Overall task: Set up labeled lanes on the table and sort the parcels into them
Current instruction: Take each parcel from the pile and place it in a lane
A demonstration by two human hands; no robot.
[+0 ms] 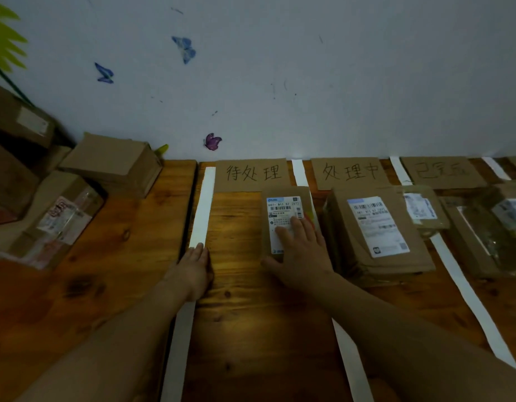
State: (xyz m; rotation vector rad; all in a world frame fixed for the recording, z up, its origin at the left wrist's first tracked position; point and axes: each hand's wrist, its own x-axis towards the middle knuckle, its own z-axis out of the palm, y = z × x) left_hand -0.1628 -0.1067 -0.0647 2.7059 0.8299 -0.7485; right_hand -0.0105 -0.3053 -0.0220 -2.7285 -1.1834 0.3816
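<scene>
The small parcel (280, 208) lies lengthwise under the flat right hand (301, 252), running away toward the wall, while the left hand (195, 266), off to its side, presses open-palmed on the white strip (203, 204).

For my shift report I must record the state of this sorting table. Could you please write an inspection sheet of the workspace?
Surface: wooden table, divided into lanes by white strips.
Job's things: cardboard lane labels at the far edge; a parcel in the first lane, a larger parcel in the second, more further right; unsorted boxes piled at the left.
Clutter: nothing seen.
Hands: left hand rests flat on the leftmost strip; right hand rests flat on the first-lane parcel.
Cables: nothing seen.
Surroundings: white wall with butterfly stickers; dim light.
</scene>
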